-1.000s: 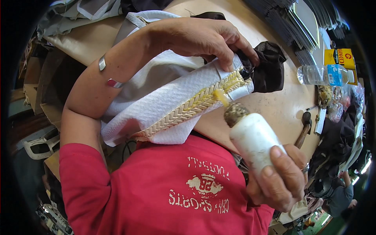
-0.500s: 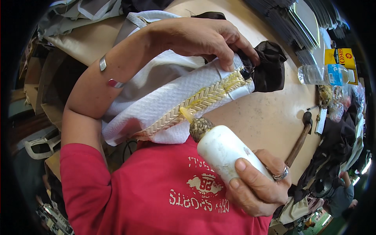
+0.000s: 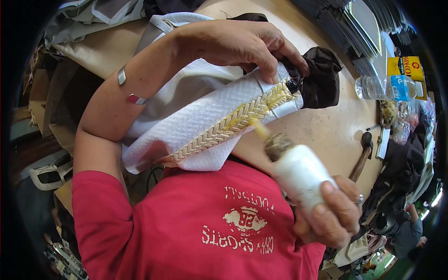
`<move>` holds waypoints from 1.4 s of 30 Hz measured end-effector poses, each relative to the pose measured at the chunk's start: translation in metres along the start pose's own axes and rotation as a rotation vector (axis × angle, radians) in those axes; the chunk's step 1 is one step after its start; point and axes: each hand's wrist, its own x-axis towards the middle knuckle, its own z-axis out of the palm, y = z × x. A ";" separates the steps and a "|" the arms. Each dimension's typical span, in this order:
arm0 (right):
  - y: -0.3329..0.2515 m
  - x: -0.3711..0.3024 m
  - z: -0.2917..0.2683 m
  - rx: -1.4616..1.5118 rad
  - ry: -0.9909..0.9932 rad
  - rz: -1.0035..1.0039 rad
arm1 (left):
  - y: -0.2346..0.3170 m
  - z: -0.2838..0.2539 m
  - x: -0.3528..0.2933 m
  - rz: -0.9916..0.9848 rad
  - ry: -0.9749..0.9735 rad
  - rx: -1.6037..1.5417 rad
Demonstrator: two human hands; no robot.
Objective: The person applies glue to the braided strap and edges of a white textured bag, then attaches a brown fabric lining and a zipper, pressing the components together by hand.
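Note:
My left hand (image 3: 254,46) reaches across the top of a white textured fabric piece (image 3: 186,114), its fingers closed on the upper right end. A cream braided strip (image 3: 210,140) with yellow smears runs along the fabric's edge. Dark brown gathered cloth (image 3: 322,77) hangs at that end beside my fingertips. In my right hand (image 3: 333,212) is a white squeeze bottle (image 3: 301,172), tilted up and left. Its neck is crusted brown, and the yellowish nozzle (image 3: 259,127) sits just below the braid, slightly blurred; I cannot tell if it touches.
On the tan table (image 3: 322,135) at the right are a clear plastic bottle (image 3: 382,88), a yellow box (image 3: 406,67) and a wooden-handled hammer (image 3: 364,154). Stacked dark sheets (image 3: 336,23) lie at the far right. Dark cloth (image 3: 394,177) lies at the right edge, with another person (image 3: 403,235) beyond.
My right hand and the squeeze bottle have moved right, the nozzle sliding from the braid's middle toward its upper right end. My left hand and the fabric stay nearly still.

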 end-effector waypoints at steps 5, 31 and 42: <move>0.005 0.002 0.010 -0.102 0.104 0.056 | 0.000 0.000 0.000 0.013 -0.008 -0.029; 0.000 0.012 0.018 -0.012 -0.072 -0.030 | 0.004 -0.002 -0.003 -0.107 -0.033 -0.047; 0.008 -0.023 -0.004 0.344 0.075 0.388 | 0.011 0.002 -0.007 -0.055 -0.001 -0.031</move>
